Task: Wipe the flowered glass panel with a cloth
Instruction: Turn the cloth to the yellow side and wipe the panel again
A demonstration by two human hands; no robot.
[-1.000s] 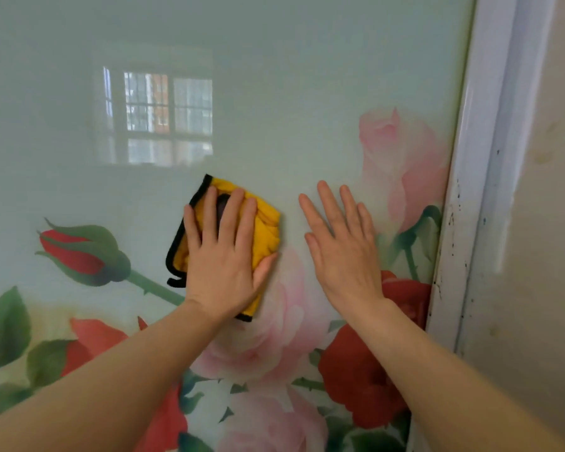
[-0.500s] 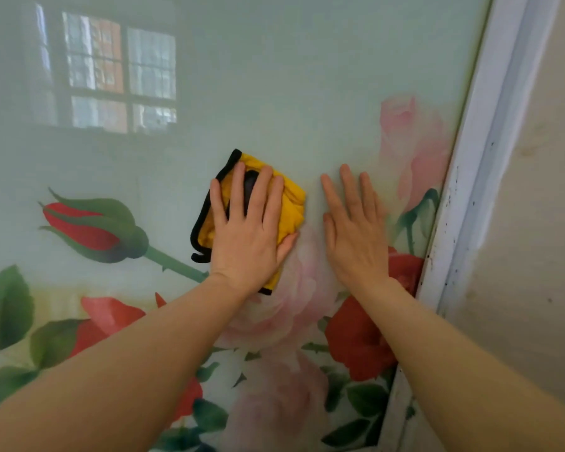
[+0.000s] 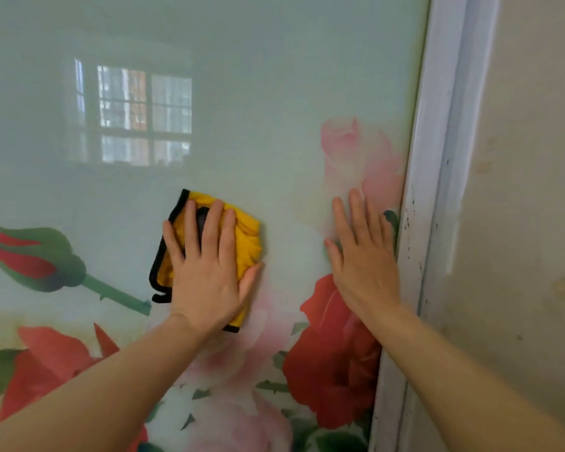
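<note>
Both flat hands on flowered glass panel [image 3: 274,93], left hand [image 3: 206,272] over yellow cloth [image 3: 245,236].

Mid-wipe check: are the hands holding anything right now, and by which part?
Nothing is gripped. The left hand presses the yellow cloth flat against the glass panel, straight fingers spread over its middle. The right hand lies flat on bare glass.

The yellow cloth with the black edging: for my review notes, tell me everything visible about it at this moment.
The yellow cloth with black stitched edging looks like soft microfibre, bunched and folded into a rough pad rather than spread flat. It lies pressed against the flowered glass panel, above a pale pink printed rose and to the right of a red rosebud. The left hand covers most of it, fingers straight and spread, palm pressing it to the glass. A dark patch shows between two fingers; what it is cannot be told. The right hand is apart from it.
</note>
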